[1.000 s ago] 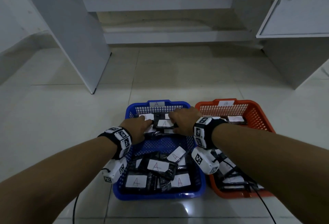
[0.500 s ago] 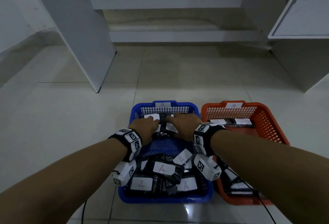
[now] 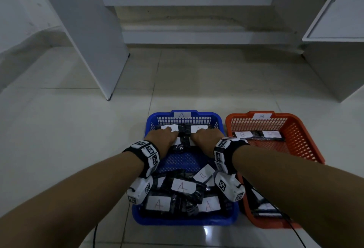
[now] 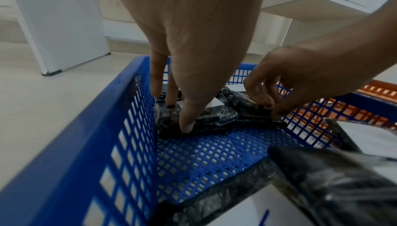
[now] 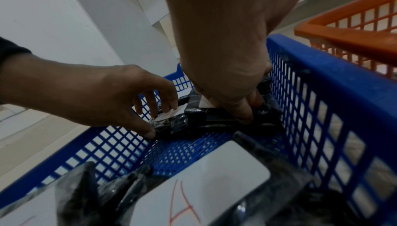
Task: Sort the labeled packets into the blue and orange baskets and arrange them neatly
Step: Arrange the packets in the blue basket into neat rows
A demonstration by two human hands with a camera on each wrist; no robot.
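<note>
The blue basket [image 3: 197, 113], tagged A, holds black packets with white A labels. At its far end two packets lie side by side. My left hand [image 3: 169, 132] is on the left packet [image 4: 206, 121], fingertips on its label and thumb at its near edge. My right hand [image 3: 203, 135] pinches the right packet [image 4: 247, 109], fingers curled over the top and thumb against the near edge. Several loose A packets [image 3: 182, 186] lie jumbled at the basket's near end. The orange basket [image 3: 295, 117], tagged B, stands to the right and has B packets [image 3: 243, 134] along its far wall.
Both baskets sit on a pale tiled floor [image 3: 78, 129]. A white cabinet panel [image 3: 88, 31] stands at the back left, and a cabinet with an open door [image 3: 334, 11] at the back right. A black cable [image 3: 275, 208] runs over the orange basket's near end.
My hands have moved apart and a little farther into the blue basket. The packets under them now lie side by side near the far wall.
</note>
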